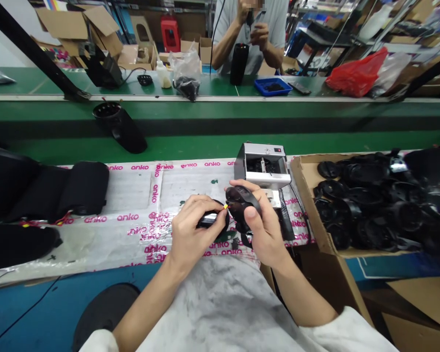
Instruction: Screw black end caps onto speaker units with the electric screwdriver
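My right hand (pixel 266 222) is wrapped round a black round plastic part (pixel 242 198), holding it tilted over the bench. Close by, the thumb and fingers of my left hand (pixel 194 225) are pinched at a small yellow connector (pixel 226 206), right beside that part. A thin red wire seems to run between the two. Under my left fingers shows another glossy black rounded piece (pixel 208 220); whether it is held or rests on the bench I cannot tell. The fingers of my left hand partly hide it.
Behind my right hand stands a silver machine (pixel 266 166). At right, a cardboard box (pixel 308 205) holds many black plastic parts. Black fabric-covered cylinders (pixel 84 188) lie at left; another cylinder (pixel 121 127) leans on the green conveyor. Across it a person (pixel 249 34) works near a blue tray (pixel 272 87).
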Tool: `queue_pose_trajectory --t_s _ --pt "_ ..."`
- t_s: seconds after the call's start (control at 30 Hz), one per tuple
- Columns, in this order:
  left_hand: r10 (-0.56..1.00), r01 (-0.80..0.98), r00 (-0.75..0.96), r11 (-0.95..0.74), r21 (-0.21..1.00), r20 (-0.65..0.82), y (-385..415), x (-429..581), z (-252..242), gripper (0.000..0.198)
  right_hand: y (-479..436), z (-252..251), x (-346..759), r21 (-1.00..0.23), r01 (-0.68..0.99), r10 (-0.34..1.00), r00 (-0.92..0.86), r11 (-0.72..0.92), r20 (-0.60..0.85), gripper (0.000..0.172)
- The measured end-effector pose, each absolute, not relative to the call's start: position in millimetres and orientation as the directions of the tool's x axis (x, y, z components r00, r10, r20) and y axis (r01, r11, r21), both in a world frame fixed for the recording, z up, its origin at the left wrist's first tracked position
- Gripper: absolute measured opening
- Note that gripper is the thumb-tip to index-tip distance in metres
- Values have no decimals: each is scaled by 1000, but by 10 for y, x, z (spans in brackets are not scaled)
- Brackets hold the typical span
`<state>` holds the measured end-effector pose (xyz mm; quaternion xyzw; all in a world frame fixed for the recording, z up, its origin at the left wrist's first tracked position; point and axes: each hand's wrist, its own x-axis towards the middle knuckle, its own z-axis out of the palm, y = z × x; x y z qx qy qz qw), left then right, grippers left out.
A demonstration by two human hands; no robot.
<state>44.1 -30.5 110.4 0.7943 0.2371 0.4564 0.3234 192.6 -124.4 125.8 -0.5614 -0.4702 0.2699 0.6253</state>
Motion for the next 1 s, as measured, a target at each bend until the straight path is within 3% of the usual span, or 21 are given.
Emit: queue_pose_trajectory --t_s 0.1,0.3,0.47,0.6,0.73,0.87,1.0 --pt "661 77 488 -683 726 570 -289 426 1117 11 -1199 1267 1920 -951 199 882 365 238 297 25" --pt "650 49 500 -681 731 572 -282 354 1118 12 -1139 1302 1994 -975 45 930 292 218 221 28" --pt "714 11 412 -625 780 566 -334 343 1007 25 -1124 1260 1989 -978 -18 927 322 208 192 29" --pt "596 -7 430 -749 662 679 -316 327 991 29 -1126 1235 1953 -977 -23 914 358 210 189 29" --pt "548 27 497 -784 620 672 -273 302 1047 25 -1149 1236 1917 -975 -32 903 385 218 189 29" --pt "599 10 516 -719 695 612 -283 314 1081 21 -1154 1225 1876 -958 -33 903 345 285 257 24" --pt "692 -28 503 -586 810 518 -284 291 1058 17 -1116 1184 1823 -939 -73 886 362 336 289 36"
